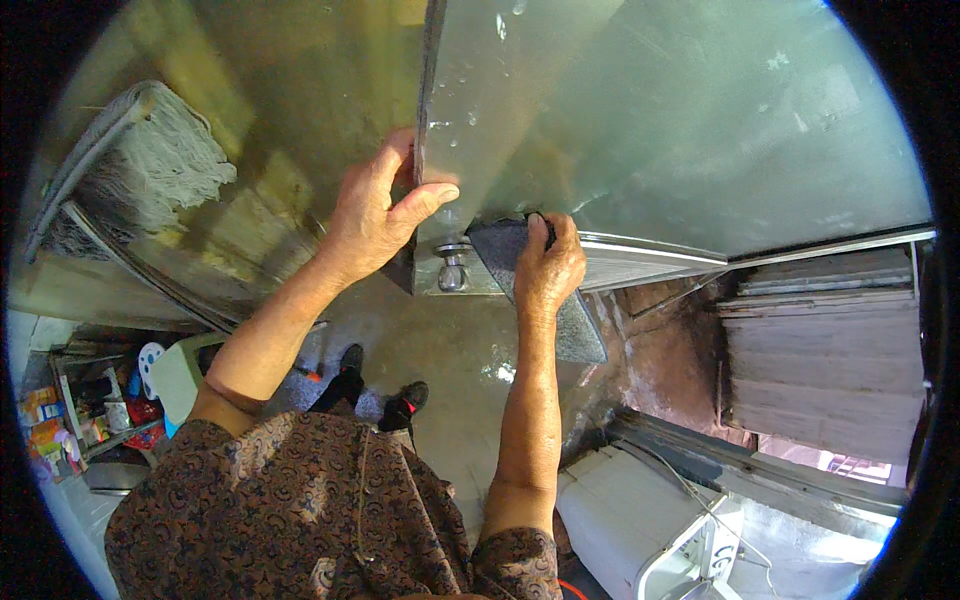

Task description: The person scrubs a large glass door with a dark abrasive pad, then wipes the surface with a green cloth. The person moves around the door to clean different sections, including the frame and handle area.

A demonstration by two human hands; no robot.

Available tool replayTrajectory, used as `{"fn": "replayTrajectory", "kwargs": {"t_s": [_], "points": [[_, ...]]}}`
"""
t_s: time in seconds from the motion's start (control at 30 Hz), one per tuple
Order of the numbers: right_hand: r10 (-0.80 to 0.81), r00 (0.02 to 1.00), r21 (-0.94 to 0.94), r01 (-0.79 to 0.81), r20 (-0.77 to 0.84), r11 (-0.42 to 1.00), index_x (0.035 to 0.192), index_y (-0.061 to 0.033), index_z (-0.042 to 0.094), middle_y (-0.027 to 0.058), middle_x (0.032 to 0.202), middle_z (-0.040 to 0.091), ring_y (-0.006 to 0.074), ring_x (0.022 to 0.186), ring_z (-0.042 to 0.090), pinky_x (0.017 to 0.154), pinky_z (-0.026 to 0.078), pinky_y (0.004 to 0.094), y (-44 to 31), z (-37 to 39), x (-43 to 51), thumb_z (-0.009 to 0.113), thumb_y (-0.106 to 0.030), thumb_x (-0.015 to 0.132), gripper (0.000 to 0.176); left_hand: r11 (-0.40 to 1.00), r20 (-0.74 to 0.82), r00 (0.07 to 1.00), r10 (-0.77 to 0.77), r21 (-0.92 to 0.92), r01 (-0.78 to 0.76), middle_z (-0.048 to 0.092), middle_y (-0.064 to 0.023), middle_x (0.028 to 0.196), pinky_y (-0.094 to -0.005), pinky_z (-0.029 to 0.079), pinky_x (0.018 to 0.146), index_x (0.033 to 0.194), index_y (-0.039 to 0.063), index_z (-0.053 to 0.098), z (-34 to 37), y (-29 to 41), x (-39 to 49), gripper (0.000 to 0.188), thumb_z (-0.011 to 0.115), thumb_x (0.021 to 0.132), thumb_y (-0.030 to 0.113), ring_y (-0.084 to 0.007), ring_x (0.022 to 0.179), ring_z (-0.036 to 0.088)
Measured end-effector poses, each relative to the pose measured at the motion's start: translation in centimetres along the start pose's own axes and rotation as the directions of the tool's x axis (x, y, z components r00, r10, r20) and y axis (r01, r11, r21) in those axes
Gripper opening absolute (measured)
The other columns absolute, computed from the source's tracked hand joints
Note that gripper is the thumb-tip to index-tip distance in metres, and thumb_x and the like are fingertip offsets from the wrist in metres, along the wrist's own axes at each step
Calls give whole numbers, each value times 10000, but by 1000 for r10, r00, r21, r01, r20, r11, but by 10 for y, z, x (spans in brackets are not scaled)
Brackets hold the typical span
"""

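Observation:
A door (645,127) with a pale, glossy panel and metal frame stands before me. My left hand (382,206) rests at the door's edge, its thumb on the near face and its fingers partly hidden behind the edge. My right hand (550,259) grips a dark grey cloth (496,244) against the lower part of the door, just right of a round metal doorknob (452,276). The cloth's lower end hangs past my right wrist. White spots and streaks mark the panel.
A mop-like bundle of pale strands (161,157) is at the upper left. A shelf (124,439) with mixed goods and a pale green chair-like item (184,375) are at lower left. A white appliance (630,510) with a cable stands lower right. The floor (442,360) has shiny wet-looking patches.

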State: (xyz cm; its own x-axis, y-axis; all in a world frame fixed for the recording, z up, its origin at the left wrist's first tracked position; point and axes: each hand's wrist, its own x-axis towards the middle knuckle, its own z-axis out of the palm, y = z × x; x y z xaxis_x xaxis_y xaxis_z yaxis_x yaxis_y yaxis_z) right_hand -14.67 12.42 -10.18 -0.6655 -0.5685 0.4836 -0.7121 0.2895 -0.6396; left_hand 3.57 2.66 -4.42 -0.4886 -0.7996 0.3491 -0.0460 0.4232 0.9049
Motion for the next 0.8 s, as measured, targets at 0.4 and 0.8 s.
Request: {"fn": "replayTrajectory", "kwargs": {"t_s": [0.4,0.8], "points": [[-45,999,-221,51,29,974,805,-103,598,77,788,632,322,697,603,628,428,428,7,3,-1,659,-230,816,141,999,-26,999,-22,-41,21,684,-132,980,-328,518,806,1217,23,486,4,-3,-1,448,695,847,163,-208,893,671],[-93,994,-208,105,63,973,811,-95,593,69,805,634,326,707,602,641,429,433,-13,13,-3,650,-250,827,165,999,-72,997,39,-8,-39,686,-129,942,-326,520,776,1204,19,494,5,-10,5,453,706,841,189,-202,865,671]]}}
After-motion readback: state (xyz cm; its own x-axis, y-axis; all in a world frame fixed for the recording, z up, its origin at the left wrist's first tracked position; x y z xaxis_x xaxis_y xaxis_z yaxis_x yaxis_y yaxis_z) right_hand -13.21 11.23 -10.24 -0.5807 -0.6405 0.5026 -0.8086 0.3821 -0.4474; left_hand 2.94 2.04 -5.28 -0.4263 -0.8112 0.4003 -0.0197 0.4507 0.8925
